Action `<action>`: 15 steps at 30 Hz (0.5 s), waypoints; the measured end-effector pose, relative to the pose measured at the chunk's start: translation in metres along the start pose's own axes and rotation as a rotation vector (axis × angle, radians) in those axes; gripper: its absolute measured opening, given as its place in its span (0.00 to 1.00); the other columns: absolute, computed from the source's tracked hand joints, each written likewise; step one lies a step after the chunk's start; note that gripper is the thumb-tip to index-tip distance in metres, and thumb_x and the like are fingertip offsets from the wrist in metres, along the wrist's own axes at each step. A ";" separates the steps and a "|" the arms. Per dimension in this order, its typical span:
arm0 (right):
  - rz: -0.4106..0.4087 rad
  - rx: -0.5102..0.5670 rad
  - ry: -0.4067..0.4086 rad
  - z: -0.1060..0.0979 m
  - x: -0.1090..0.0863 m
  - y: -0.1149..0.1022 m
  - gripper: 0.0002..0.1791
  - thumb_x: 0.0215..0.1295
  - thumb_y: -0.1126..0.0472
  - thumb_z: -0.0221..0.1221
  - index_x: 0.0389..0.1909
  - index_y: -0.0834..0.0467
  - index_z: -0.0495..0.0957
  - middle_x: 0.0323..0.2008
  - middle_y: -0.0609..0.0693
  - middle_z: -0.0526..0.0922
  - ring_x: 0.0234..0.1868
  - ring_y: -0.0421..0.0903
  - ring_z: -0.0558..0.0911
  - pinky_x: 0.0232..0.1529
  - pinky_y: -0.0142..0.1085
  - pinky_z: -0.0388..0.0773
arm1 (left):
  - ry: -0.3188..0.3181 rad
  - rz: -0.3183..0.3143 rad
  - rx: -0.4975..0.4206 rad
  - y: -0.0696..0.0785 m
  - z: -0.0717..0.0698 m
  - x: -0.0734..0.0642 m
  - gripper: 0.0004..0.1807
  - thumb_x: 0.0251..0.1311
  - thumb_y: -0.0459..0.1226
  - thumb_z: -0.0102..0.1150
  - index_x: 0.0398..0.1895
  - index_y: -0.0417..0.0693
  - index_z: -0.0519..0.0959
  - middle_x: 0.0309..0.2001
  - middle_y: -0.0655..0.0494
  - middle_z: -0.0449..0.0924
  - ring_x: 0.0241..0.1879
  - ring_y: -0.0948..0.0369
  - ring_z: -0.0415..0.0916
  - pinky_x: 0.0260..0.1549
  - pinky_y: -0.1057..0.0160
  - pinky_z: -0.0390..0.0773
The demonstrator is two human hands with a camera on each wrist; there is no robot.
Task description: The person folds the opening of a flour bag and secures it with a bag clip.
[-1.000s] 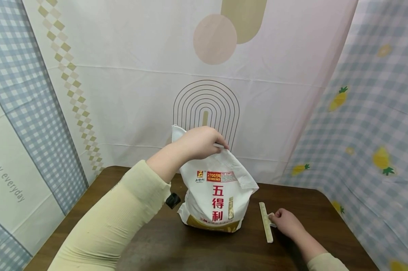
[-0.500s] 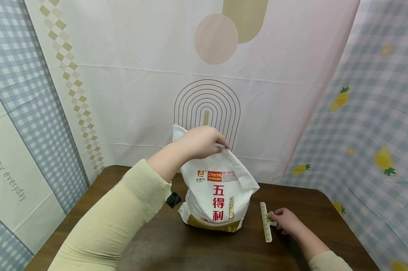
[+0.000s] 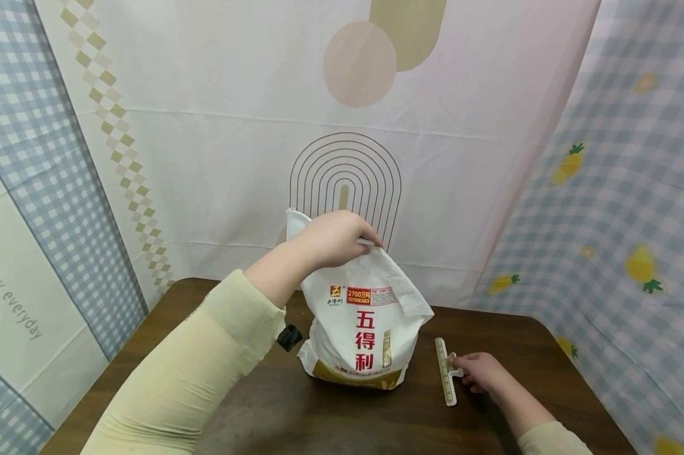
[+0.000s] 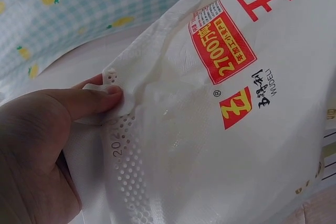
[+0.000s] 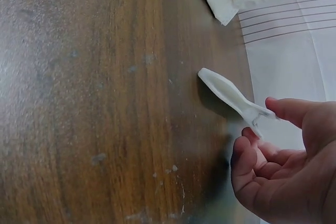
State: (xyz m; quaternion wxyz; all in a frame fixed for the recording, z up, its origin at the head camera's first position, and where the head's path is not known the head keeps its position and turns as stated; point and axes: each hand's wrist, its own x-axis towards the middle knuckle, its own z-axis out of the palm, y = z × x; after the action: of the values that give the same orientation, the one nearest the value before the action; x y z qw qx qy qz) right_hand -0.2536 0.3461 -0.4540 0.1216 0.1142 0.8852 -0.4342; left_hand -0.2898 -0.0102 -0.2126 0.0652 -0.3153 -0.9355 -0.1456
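A white flour bag (image 3: 333,322) with red lettering stands upright on the wooden table. At its top edge my left hand (image 3: 337,240) pinches the gathered mouth; the left wrist view shows the thumb pressing the bag's perforated rim (image 4: 128,171). To the right of the bag, my right hand (image 3: 485,373) holds a long pale bag clip (image 3: 446,373) by its handle. Seen end-on in the right wrist view, the clip (image 5: 226,90) has its two handle tabs between thumb and fingers, with its long jaws together. The left fingers behind the bag are mostly hidden.
The dark wooden table (image 3: 251,404) ends at a white patterned cloth (image 3: 234,177) behind the bag. Checked cloths hang on both sides. A small black object (image 3: 289,337) shows beside the left sleeve cuff, left of the bag.
The right fingers have shifted slightly on the clip's handle, and the clip has turned a little, showing more of its broad face. The left hand and the bag stay in place.
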 end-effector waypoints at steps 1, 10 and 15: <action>-0.002 0.004 0.002 0.000 0.000 0.000 0.25 0.69 0.51 0.59 0.45 0.73 0.78 0.32 0.55 0.76 0.32 0.48 0.78 0.30 0.40 0.78 | 0.000 0.001 0.002 0.000 0.000 0.000 0.11 0.69 0.43 0.59 0.49 0.67 0.86 0.55 0.68 0.82 0.59 0.64 0.75 0.58 0.58 0.72; -0.006 0.044 0.025 0.001 0.001 -0.002 0.25 0.70 0.50 0.58 0.50 0.71 0.75 0.29 0.53 0.74 0.30 0.47 0.77 0.29 0.40 0.77 | -0.005 0.003 -0.007 -0.001 -0.001 0.000 0.12 0.69 0.42 0.59 0.50 0.66 0.86 0.55 0.68 0.82 0.59 0.64 0.75 0.58 0.58 0.72; -0.002 0.028 0.053 0.000 0.001 -0.003 0.26 0.69 0.50 0.59 0.48 0.72 0.77 0.30 0.54 0.77 0.30 0.47 0.77 0.29 0.39 0.78 | -0.007 0.006 -0.003 -0.001 0.000 0.000 0.12 0.69 0.42 0.59 0.50 0.66 0.86 0.55 0.68 0.81 0.59 0.65 0.74 0.58 0.58 0.72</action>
State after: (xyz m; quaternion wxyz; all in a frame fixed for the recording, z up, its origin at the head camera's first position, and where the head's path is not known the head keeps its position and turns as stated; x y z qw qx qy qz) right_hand -0.2551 0.3438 -0.4519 0.0960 0.1262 0.8822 -0.4433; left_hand -0.2907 -0.0109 -0.2124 0.0619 -0.3188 -0.9345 -0.1456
